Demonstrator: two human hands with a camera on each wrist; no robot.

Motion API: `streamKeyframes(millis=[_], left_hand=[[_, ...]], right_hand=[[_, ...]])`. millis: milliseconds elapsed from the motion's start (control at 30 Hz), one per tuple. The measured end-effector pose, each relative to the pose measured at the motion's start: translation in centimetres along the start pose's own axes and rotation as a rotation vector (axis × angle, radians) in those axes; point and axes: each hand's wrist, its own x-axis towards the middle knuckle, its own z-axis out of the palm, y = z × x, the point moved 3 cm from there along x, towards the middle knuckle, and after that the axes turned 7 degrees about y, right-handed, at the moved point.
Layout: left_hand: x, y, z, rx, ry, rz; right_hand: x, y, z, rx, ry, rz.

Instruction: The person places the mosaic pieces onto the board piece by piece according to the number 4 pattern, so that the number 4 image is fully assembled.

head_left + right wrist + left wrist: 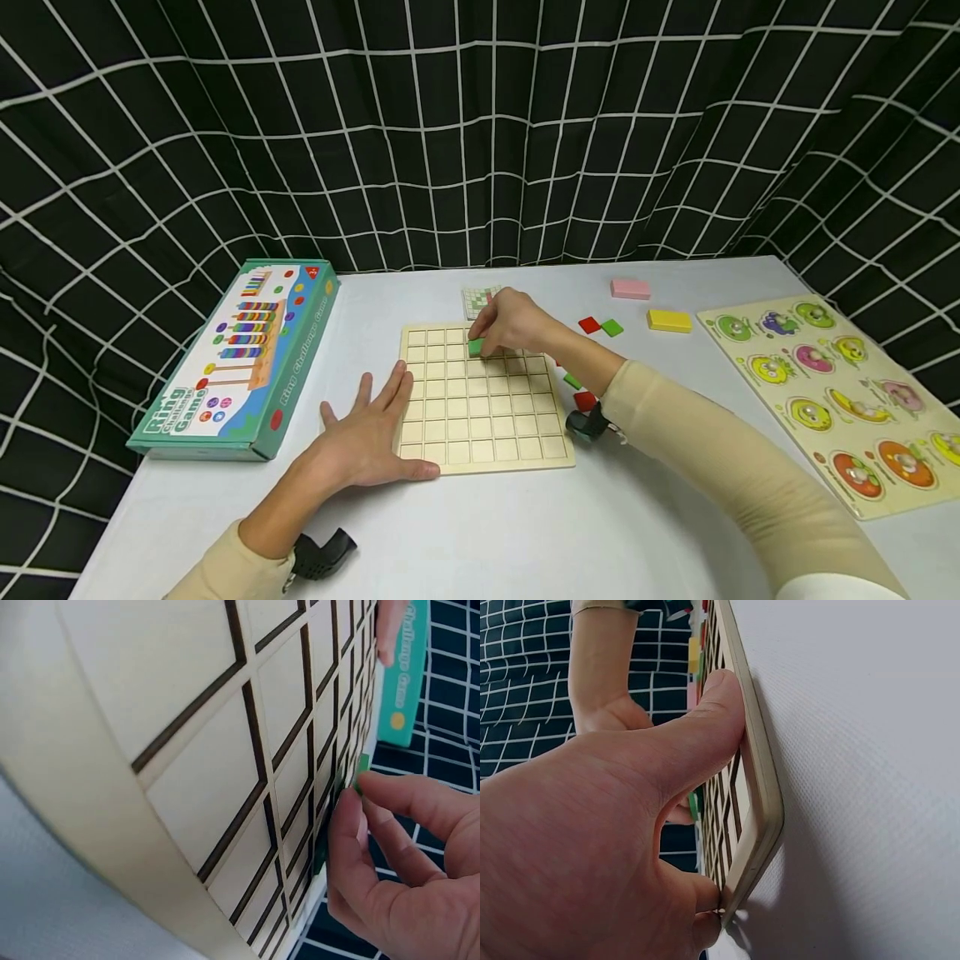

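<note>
A pale wooden board (480,406) with a grid of square recesses lies flat on the table. Over its far edge my right hand (513,321) pinches a small green square tile (475,347) between thumb and fingertips; the right wrist view shows the tile (364,763) low at the grid. Another dark green patch appears beneath those fingers in that view. My left hand (360,454) is spread at the board's near left corner, its thumb (724,697) resting on the front rim and its straight fingers along the left side.
Right of the board lie loose red tiles (588,325) and green tiles (612,327), partly behind my right forearm. A patterned card (477,302) sits beyond the board. Farther right are a pink block (630,289), a yellow block (669,321) and a fruit puzzle (798,433). A game box (240,358) stands left.
</note>
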Motion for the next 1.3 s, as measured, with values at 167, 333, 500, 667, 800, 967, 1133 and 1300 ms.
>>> streamKeyframes(millis=[167, 333, 500, 667, 800, 967, 1133, 1300], left_hand=[[0.0, 0.1, -0.1, -0.002, -0.005, 0.0], [0.0, 0.2, -0.2, 0.003, -0.006, -0.002], [0.0, 0.2, -0.2, -0.003, -0.006, -0.002], [-0.1, 0.2, -0.2, -0.003, -0.008, -0.004], [-0.2, 0.3, -0.3, -0.004, -0.005, 0.0], [-0.1, 0.1, -0.1, -0.001, -0.005, -0.005], [-0.1, 0.1, -0.1, 0.003, -0.003, -0.003], [-0.2, 0.2, -0.2, 0.002, -0.005, 0.0]], right_hand=[[0.2, -0.1, 0.2, -0.052, 0.013, -0.015], [0.2, -0.3, 0.2, -0.091, 0.012, -0.049], [0.2, -0.5, 0.3, -0.083, 0.001, -0.046], [0.3, -0.6, 0.4, -0.096, -0.003, -0.042], [0.3, -0.8, 0.5, -0.13, -0.006, -0.062], [0.2, -1.0, 0.6, -0.15, -0.003, -0.068], [0.1, -1.0, 0.6, -0.156, -0.003, -0.06], [0.1, -0.9, 0.6, -0.156, 0.0, -0.062]])
